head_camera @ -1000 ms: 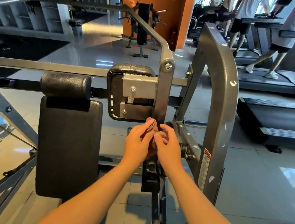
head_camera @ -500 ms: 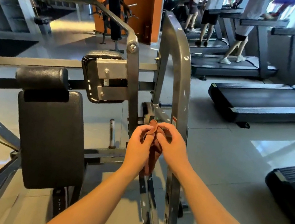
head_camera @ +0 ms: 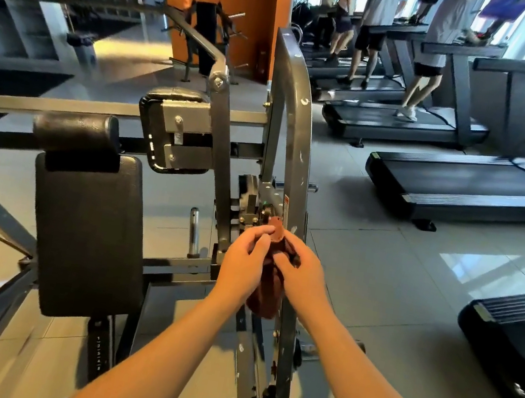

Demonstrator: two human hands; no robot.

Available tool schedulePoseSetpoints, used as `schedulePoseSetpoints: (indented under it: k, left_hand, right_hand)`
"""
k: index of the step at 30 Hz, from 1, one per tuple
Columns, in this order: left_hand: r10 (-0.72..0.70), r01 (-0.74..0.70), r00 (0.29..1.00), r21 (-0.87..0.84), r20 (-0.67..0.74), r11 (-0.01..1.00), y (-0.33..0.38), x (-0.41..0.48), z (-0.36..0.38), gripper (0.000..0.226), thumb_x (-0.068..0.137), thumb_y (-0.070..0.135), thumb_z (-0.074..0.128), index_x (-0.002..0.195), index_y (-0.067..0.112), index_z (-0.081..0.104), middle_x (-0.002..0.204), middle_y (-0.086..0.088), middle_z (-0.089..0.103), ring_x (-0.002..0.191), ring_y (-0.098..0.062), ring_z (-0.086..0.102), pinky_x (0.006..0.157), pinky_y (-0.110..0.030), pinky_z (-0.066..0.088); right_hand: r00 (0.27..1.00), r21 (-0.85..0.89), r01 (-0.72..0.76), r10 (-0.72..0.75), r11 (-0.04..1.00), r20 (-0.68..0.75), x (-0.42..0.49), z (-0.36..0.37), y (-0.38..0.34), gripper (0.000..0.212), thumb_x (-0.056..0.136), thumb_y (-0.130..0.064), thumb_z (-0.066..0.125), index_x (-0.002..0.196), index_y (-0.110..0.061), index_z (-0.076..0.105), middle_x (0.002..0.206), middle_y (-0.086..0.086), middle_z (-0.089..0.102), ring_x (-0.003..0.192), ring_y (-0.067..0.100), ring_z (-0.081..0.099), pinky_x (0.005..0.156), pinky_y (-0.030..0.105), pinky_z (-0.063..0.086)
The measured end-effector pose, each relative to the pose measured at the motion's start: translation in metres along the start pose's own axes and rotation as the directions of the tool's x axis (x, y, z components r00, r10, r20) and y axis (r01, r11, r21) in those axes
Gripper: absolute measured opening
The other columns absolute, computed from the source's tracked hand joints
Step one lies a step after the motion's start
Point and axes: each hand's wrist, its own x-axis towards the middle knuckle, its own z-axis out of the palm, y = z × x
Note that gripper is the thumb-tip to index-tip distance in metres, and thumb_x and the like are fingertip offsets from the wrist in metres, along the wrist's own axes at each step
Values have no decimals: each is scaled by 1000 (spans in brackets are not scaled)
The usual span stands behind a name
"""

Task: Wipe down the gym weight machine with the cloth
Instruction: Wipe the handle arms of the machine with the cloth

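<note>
A: Both hands are up in front of the weight machine [head_camera: 218,143], and the cloth [head_camera: 267,298] sits right between them.

B: It's a reddish-brown cloth, all bunched up. The left hand [head_camera: 244,260] has its fingers curled round the upper part. The right hand [head_camera: 304,272] pinches it from the other side, fingertips tucked in.

A: One corner pokes up above the knuckles, and the rest hangs down below the palms.

B: And look where it is on the machine: directly in front of the grey curved upright [head_camera: 295,128], just below the bolted pivot bracket [head_camera: 266,199].

A: Is it touching the metal?

B: I cannot tell from this angle; the hands cover that spot.

A: Over on the left, the black back pad [head_camera: 85,231] stands upright, with the roller pad [head_camera: 78,129] just above it.

B: On the right there's a treadmill [head_camera: 482,187] on the glossy tiled floor [head_camera: 378,287], well apart from the hands. People [head_camera: 443,31] are on their feet on the row of treadmills beyond it.
</note>
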Motion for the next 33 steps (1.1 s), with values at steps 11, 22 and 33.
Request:
schedulePoseSetpoints:
  k: [11,22,33]
  left_hand:
    - [129,-95,981,220,-145,971,14,56,57,44,110,29,39,154,26,40,155,12,42,137,4,34,113,-21,28]
    - [109,-45,898,158,-426,986,8,79,114,38,110,31,37,147,35,46,133,26,54,123,17,48,91,1,38]
    - [99,-27,866,153,-490,988,21,85,125,30,108,45,32,122,66,47,125,14,66,117,4,59,96,-21,47]
  right_hand:
    - [909,-228,343,-383,911,-162,122,-73,-20,31,97,-7,63,127,-13,70,109,-3,49,95,2,44,84,-2,30]
    - [789,-218,605,-541,766,290,174,-84,25,23,94,-12,69,117,-14,75,102,-2,54,91,12,54,83,22,45]
    - [760,-168,641,-590,749,272,205,-96,-12,32,99,-12,61,130,-14,67,109,2,53,99,17,55,91,32,52]
